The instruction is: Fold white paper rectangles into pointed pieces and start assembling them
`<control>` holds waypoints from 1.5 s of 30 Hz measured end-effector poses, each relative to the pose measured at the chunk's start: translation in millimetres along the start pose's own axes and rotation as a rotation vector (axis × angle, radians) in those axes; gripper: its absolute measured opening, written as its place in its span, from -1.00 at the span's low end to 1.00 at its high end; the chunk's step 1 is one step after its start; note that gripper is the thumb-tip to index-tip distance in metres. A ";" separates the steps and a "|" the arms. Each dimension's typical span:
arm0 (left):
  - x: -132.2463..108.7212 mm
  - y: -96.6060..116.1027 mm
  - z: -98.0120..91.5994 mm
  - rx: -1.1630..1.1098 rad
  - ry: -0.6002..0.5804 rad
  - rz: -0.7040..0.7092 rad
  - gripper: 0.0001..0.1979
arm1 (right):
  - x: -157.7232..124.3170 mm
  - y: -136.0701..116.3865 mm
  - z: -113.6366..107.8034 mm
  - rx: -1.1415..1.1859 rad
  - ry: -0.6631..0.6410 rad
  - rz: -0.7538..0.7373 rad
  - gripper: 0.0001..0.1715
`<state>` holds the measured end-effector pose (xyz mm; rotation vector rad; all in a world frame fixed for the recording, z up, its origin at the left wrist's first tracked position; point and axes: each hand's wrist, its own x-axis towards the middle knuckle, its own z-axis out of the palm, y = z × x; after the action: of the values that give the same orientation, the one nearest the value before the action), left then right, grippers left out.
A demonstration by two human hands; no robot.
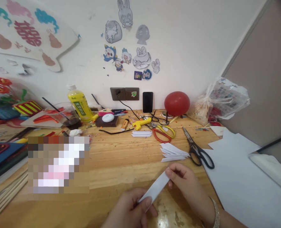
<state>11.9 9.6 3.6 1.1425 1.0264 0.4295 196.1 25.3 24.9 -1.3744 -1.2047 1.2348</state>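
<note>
Both hands hold a narrow folded white paper strip (157, 186) low over the wooden desk (116, 161). My left hand (128, 210) pinches its near end, fingers closed. My right hand (188, 185), with a bracelet at the wrist, pinches the far end. A small pile of similar folded white paper pieces (172, 152) lies just beyond the hands. Black scissors (197, 149) rest to the right of that pile.
Large white paper sheets (235, 177) cover the desk's right side. Red-handled scissors (163, 133), a yellow glue gun (141, 123), a red balloon (177, 103), a yellow bottle (80, 104), a phone (147, 102) and a plastic bag (222, 99) line the wall. Books and sticks lie left.
</note>
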 end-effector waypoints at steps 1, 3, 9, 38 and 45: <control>0.2 0.2 0.4 -0.004 0.014 -0.004 -0.44 | -0.3 -1.3 0.4 0.011 0.006 0.013 -0.54; 0.0 0.8 1.4 -0.014 0.040 -0.004 -0.41 | -1.0 -3.1 1.5 0.035 0.010 0.034 -0.53; -1.5 5.6 3.6 -0.043 0.012 -0.028 -0.33 | -1.7 -2.6 2.6 0.074 -0.001 0.038 -0.52; -3.6 -28.1 -9.4 -0.050 -0.069 0.175 -0.50 | -4.5 6.2 -0.4 -0.168 0.014 -0.168 -0.70; -7.4 -19.1 -11.2 0.088 -0.044 0.152 -0.52 | -6.7 4.3 3.1 -0.146 0.005 -0.170 -0.67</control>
<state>-5.1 2.5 -10.7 1.3089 0.9315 0.4811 193.2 18.1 21.1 -1.3476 -1.4015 1.0411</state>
